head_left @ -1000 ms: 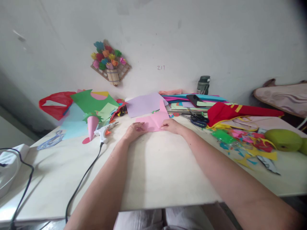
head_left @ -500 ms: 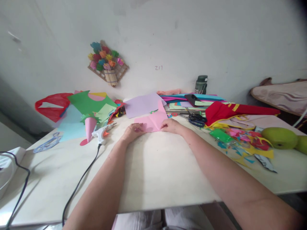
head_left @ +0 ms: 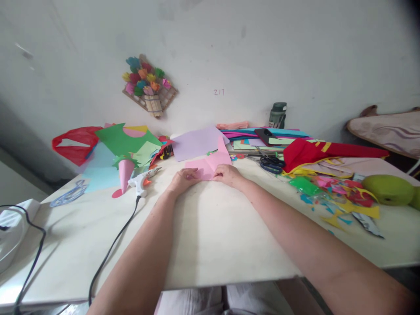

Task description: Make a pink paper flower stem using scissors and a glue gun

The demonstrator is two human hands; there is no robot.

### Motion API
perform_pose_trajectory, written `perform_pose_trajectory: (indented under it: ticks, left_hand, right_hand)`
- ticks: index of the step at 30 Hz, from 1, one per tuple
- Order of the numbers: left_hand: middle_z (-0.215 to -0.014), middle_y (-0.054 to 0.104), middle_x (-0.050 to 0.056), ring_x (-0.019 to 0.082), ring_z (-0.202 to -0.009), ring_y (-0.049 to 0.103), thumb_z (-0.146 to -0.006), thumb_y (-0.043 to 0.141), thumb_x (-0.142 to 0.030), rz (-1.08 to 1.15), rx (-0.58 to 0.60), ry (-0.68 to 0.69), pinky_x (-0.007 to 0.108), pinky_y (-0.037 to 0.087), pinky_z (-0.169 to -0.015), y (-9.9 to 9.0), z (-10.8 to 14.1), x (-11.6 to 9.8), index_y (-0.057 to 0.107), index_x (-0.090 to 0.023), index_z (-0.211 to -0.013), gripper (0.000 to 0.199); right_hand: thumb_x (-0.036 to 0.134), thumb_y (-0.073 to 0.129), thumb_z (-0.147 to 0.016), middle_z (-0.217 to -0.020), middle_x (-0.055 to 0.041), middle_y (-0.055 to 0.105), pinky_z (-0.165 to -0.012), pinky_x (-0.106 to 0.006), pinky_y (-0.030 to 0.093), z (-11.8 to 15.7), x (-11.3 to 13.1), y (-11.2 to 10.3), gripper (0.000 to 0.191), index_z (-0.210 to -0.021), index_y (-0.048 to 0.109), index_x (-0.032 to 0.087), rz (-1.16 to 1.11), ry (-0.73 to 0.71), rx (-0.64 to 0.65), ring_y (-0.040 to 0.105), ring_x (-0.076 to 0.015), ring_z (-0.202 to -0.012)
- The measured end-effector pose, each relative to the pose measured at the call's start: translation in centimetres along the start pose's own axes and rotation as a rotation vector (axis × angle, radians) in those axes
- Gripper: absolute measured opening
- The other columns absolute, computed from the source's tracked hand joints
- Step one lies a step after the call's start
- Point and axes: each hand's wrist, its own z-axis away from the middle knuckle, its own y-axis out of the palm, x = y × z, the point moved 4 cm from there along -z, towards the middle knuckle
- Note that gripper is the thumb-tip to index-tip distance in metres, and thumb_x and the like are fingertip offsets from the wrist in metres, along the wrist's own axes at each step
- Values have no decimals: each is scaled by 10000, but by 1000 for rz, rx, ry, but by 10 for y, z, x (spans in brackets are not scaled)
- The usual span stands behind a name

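Observation:
A folded sheet of pink paper lies on the table between my two hands, one flap rising at its right. My left hand is closed at the paper's left front edge, fingers curled over it. At the front fold, to the right, my right hand pinches the paper between thumb and fingers. Behind it rests a larger lilac sheet. To the left of my left hand, a white glue gun lies beside a pink paper cone with a green fringed top.
Scissors lie right of my hands, near a red cloth with yellow trim. Colourful scraps and a green rounded object sit farther right. A black cord crosses the table's left side. A bottle stands at the back.
My right hand has slid left along the front fold of the pink paper, closer to my left hand. My left hand stays at the left edge. The view has shifted slightly.

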Motion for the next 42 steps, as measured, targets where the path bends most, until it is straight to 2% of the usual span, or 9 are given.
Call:
perform_pose_trajectory:
  ticks: [12, 21, 42]
  left_hand:
    - [-1089, 587, 13, 168, -959, 537, -613, 601, -354, -16, -8, -10, 252, 402, -830, -1, 0, 0, 626, -206, -650, 155]
    - [-1075, 594, 23, 175, -972, 535, -606, 604, -338, 10, -26, -7, 259, 405, -830, 2, -2, 6, 619, -203, -629, 138]
    - [-1124, 564, 20, 175, -987, 528, -604, 608, -358, -43, -14, -13, 252, 388, -853, 2, -3, 6, 644, -206, -711, 189]
  right_hand:
    - [232, 608, -694, -750, -18, 616, -677, -222, 366, 1, 13, -2, 64, -720, 651, 192, 107, -74, -30, 521, -128, -760]
    - [265, 549, -746, -764, -41, 606, -695, -245, 367, 2, 17, 0, 132, -747, 661, 195, 207, -103, 23, 513, -149, -787]
    - [223, 584, -717, -762, -30, 600, -706, -242, 370, -1, 15, 5, 66, -722, 637, 185, 165, -103, -3, 514, -139, -776]
